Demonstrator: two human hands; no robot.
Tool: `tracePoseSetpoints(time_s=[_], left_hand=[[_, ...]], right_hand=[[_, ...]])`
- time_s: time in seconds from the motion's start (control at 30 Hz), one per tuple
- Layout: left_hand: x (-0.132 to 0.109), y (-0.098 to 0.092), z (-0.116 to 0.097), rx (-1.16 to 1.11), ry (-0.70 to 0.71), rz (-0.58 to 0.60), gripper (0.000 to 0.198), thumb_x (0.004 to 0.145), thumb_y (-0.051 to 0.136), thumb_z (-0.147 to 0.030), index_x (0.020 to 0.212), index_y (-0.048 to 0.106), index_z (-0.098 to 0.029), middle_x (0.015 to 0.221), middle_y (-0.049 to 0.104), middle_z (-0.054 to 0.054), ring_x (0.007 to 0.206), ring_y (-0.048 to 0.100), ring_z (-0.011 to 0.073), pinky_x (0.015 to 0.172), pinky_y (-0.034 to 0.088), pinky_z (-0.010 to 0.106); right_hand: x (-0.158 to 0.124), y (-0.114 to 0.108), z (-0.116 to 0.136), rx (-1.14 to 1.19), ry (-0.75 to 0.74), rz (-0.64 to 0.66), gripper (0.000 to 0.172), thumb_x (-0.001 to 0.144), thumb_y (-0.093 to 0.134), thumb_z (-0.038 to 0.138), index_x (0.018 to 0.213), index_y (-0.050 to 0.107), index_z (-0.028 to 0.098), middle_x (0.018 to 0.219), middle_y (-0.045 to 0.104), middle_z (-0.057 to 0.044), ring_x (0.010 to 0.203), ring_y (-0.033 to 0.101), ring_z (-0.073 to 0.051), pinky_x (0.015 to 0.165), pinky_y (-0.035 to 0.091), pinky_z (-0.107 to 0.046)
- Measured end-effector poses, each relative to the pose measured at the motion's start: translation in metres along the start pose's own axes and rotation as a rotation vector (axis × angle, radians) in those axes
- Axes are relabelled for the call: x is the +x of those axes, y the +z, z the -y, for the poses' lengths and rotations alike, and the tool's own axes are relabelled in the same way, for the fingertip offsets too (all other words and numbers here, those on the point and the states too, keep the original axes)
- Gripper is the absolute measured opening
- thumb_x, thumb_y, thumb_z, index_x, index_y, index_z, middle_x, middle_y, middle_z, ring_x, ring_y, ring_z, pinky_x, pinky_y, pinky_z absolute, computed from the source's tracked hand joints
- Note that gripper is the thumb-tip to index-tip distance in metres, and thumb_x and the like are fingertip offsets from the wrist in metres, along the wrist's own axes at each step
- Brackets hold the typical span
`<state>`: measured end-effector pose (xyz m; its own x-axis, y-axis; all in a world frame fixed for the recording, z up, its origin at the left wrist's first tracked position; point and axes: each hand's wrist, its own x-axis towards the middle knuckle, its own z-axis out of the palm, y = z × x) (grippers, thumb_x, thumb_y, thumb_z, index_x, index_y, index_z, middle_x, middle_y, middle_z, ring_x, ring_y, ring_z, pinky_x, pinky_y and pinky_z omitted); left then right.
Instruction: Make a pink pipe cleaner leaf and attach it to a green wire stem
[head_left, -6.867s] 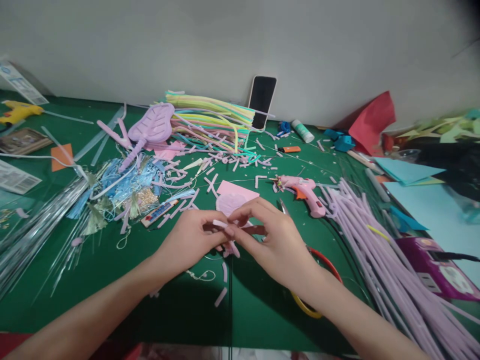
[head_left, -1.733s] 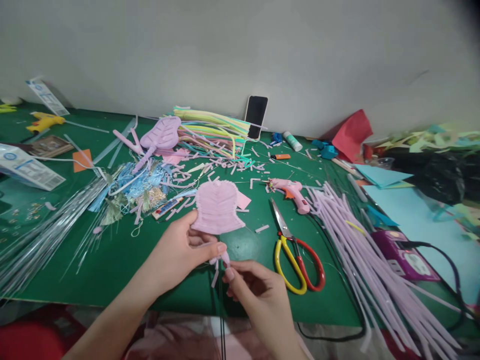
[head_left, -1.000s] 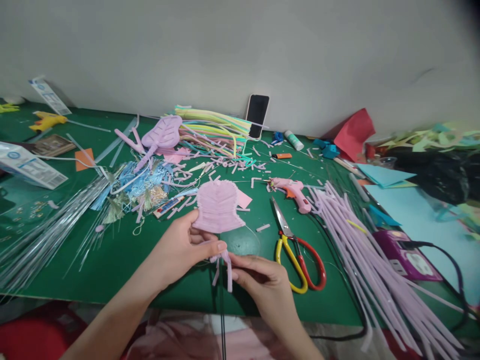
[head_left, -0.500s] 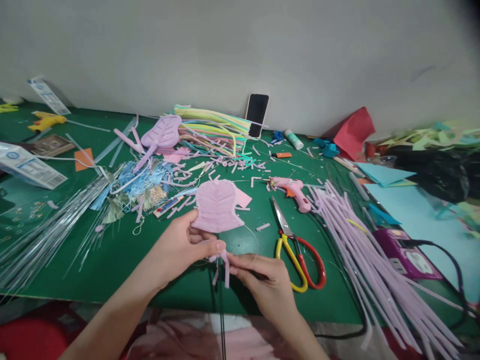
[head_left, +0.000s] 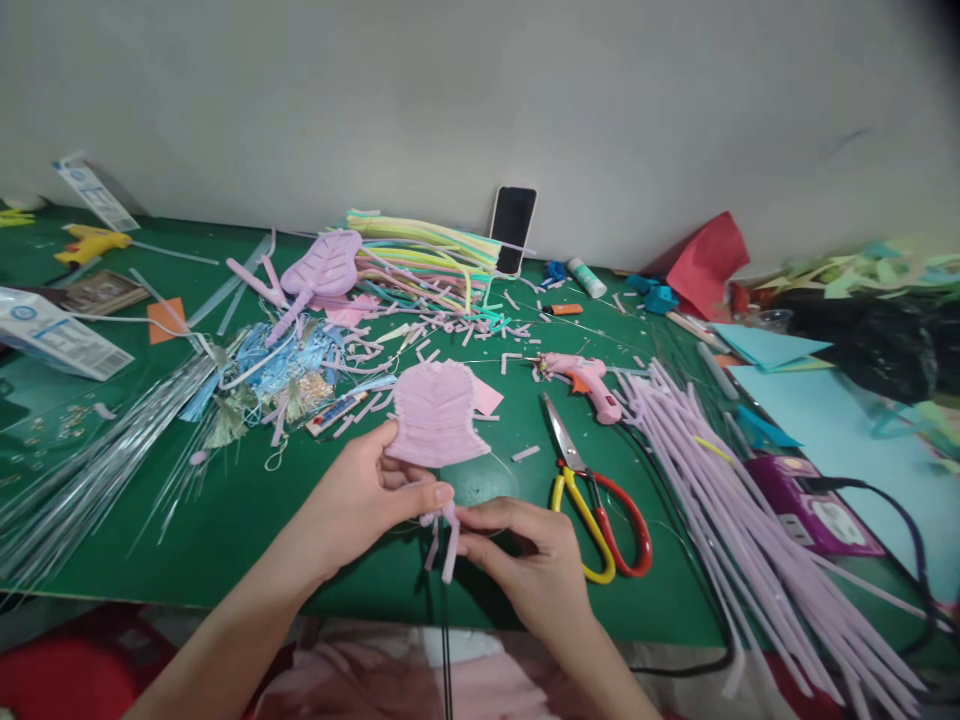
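Note:
A lilac leaf-shaped piece [head_left: 437, 412], apparently made of fuzzy pipe cleaners, is held up over the table in front of me. My left hand [head_left: 386, 490] is closed round its lower end, thumb pressed on the bundled stems. Short lilac pipe cleaner ends [head_left: 451, 550] hang below that thumb. With thumb and fingertips, my right hand [head_left: 529, 560] pinches close beside these ends; a thin clear thread seems to run near it. Just right of my right hand lie scissors [head_left: 574, 480] with one yellow and one red handle.
A pink glue gun [head_left: 581, 380] lies behind the scissors, beside a bundle of lilac pipe cleaners [head_left: 720, 500]. At the back stand a phone [head_left: 513, 230] and a finished-looking lilac leaf [head_left: 322, 265]. Clear strips [head_left: 112, 470] and blue tassels [head_left: 289, 355] cover the left. A purple box [head_left: 814, 510] sits right.
Both hands stay almost in place. The hanging pipe cleaner end at my right fingertips has shifted slightly, and the leaf piece sits a touch further right.

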<state>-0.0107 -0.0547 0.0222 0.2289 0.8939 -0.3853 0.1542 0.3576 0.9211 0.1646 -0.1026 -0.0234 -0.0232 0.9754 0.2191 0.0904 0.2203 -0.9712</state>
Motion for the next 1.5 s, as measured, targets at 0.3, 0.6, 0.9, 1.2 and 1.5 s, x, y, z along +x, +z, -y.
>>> tracePoseSetpoints(time_s=[0.3, 0.6, 0.9, 1.2, 1.5], left_hand=[[-0.002, 0.0, -0.001, 0.012, 0.02, 0.013, 0.039, 0.068, 0.08, -0.027, 0.099, 0.059, -0.018, 0.083, 0.072, 0.0, 0.076, 0.07, 0.0152, 0.068, 0.056, 0.024], [-0.003, 0.001, -0.003, 0.022, 0.011, 0.025, 0.039, 0.066, 0.08, -0.025, 0.097, 0.058, -0.017, 0.082, 0.071, 0.001, 0.076, 0.069, 0.0161, 0.066, 0.056, 0.024], [-0.005, -0.004, -0.012, 0.145, 0.141, 0.063, 0.035, 0.086, 0.058, -0.047, 0.107, 0.059, -0.02, 0.102, 0.069, 0.005, 0.099, 0.065, 0.0221, 0.081, 0.054, 0.028], [-0.035, -0.059, -0.006, 0.386, 0.11, 0.091, 0.02, 0.085, 0.06, -0.041, 0.083, 0.069, -0.023, 0.064, 0.068, 0.0, 0.064, 0.064, 0.0158, 0.063, 0.051, 0.023], [-0.044, -0.044, -0.011, 0.5, 0.383, -0.522, 0.023, 0.077, 0.07, -0.043, 0.098, 0.071, -0.034, 0.08, 0.069, -0.003, 0.068, 0.062, 0.0145, 0.062, 0.048, 0.022]], right_hand=[[0.0, 0.007, 0.004, 0.052, 0.172, -0.014, 0.009, 0.067, 0.08, 0.022, 0.071, 0.072, 0.02, 0.065, 0.072, 0.0, 0.059, 0.064, -0.011, 0.058, 0.05, -0.02], [0.0, 0.016, 0.008, 0.305, 0.486, -0.076, 0.024, 0.068, 0.079, 0.033, 0.062, 0.063, 0.017, 0.051, 0.058, 0.004, 0.046, 0.047, -0.005, 0.044, 0.037, -0.016], [0.005, 0.03, 0.006, 0.52, 0.504, -0.056, 0.023, 0.07, 0.08, 0.035, 0.085, 0.074, 0.019, 0.075, 0.071, 0.0, 0.068, 0.06, -0.011, 0.066, 0.05, -0.022], [0.006, 0.022, 0.007, 0.68, 0.549, -0.203, 0.021, 0.073, 0.079, 0.036, 0.075, 0.07, 0.018, 0.072, 0.071, 0.0, 0.061, 0.063, -0.009, 0.057, 0.05, -0.019], [0.003, 0.029, 0.007, 0.699, 0.579, -0.208, 0.023, 0.072, 0.08, 0.036, 0.073, 0.067, 0.017, 0.07, 0.07, 0.0, 0.06, 0.062, -0.009, 0.058, 0.05, -0.019]])
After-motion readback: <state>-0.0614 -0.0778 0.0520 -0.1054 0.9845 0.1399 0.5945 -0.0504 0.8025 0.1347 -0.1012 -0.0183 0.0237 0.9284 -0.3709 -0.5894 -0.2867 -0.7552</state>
